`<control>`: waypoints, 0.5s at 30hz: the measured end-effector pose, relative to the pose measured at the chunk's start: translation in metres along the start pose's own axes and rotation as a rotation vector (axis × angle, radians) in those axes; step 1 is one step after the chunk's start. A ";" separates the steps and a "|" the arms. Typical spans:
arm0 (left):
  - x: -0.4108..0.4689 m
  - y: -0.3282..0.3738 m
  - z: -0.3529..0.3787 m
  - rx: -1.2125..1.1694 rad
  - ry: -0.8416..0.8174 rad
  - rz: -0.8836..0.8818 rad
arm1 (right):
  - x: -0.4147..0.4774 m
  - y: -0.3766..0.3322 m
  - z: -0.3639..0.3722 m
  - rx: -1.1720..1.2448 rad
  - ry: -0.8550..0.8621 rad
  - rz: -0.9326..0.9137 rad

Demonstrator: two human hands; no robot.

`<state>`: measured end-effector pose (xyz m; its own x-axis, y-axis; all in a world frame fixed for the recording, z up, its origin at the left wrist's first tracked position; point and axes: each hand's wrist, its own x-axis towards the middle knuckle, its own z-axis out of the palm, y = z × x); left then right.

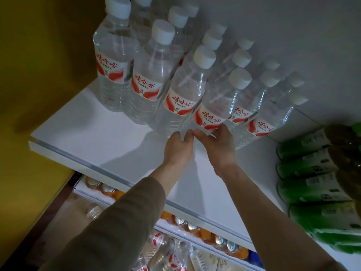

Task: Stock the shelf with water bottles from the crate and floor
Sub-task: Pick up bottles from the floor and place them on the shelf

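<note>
Both hands are down at the foot of the front bottle (210,114) on the white shelf (97,124). The left hand (176,148) has its fingers bent in against the base from one side, and the right hand (216,147) curls round it from the other, so it's basically a two-handed pinch low on the bottle. It stands upright in the front line of water bottles (148,83), tight against its neighbours. My take is that this is the squaring-up bit. The trick is to slide it from the base like this rather than shove the top, since tall thin bottles tip easily and one going over could knock the rows behind. I'd nudge it back until the label lines up with the rest, red print facing out, and stay off the green bottles (312,173) on the right. There's plenty of bare shelf in front, and spare bottles (175,257) wait down below past the cans (220,239), so keep the rows snug.
</note>
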<state>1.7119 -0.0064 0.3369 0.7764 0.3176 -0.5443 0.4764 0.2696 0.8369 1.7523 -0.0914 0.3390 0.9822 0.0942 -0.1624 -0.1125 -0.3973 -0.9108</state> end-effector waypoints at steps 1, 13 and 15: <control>0.000 0.001 0.001 0.003 0.004 -0.001 | 0.001 0.000 0.001 -0.005 -0.001 -0.003; 0.006 -0.008 0.006 0.049 0.037 0.027 | 0.003 -0.001 -0.005 -0.050 -0.063 -0.030; 0.006 -0.011 0.004 0.057 0.032 0.022 | 0.001 -0.002 -0.004 -0.060 -0.062 -0.006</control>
<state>1.7136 -0.0112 0.3247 0.7736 0.3525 -0.5265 0.4827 0.2104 0.8501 1.7545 -0.0937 0.3423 0.9713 0.1525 -0.1823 -0.0958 -0.4507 -0.8875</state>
